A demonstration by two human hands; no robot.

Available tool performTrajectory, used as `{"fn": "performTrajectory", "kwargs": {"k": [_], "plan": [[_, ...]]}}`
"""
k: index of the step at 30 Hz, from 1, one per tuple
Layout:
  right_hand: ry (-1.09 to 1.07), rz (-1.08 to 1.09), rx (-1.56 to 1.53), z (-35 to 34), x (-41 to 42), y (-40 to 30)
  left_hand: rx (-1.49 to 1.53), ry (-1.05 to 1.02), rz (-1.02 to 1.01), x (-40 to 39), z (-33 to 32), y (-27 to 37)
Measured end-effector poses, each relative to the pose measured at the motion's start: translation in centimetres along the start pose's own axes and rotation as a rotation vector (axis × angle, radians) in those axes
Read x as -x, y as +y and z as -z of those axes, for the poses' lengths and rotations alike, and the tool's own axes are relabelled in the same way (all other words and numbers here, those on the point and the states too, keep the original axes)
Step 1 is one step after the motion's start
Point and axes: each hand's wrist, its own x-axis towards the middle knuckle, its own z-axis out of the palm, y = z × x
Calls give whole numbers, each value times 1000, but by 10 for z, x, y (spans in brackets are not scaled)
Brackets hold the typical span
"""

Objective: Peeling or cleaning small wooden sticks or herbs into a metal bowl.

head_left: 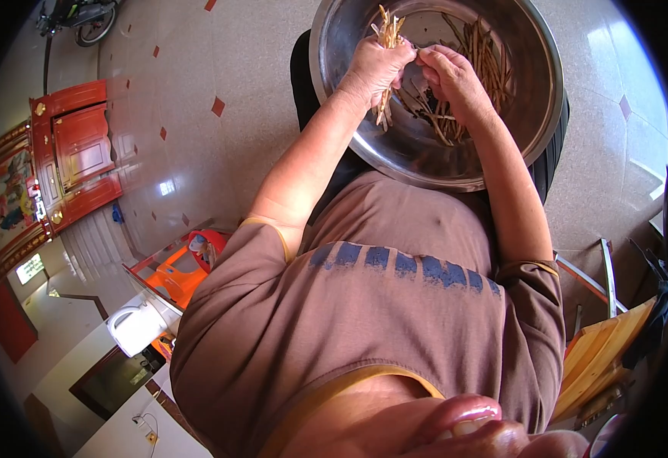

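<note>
My left hand (377, 66) is closed around an upright bundle of dry, pale split pods (389, 28), whose ends stick out above and below the fist. Close beside it, my right hand (448, 71) has thumb and forefinger pinched at a thin bit of dried pod, mostly hidden by the fingertips. Both hands are over a wide stainless steel basin (414, 169) resting on my lap. Long brown dried bean pods (485, 57) lie along the basin's right side. Small dark seeds (431, 100) show at its bottom, partly covered by my right hand and loose pods.
Tiled floor (196, 74) surrounds me. To the left are a red wooden cabinet (82, 137), an orange plastic stool (176, 277) and a white container with a handle (139, 329). A wooden board (603, 355) and metal legs (608, 280) stand at the right. A motorcycle (82, 20) is far left.
</note>
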Motion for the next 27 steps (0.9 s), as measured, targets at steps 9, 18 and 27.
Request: {"fn": "performTrajectory", "kwargs": {"k": [9,18,27], "plan": [[0,-11,42,3,-3,3,29,10,48,-1,0,1],[10,-14,11,2,-1,2,15,-34,28,0,0,3],[72,28,92,2,-2,5,-161,-4,-94,-2,-3,-4]]}}
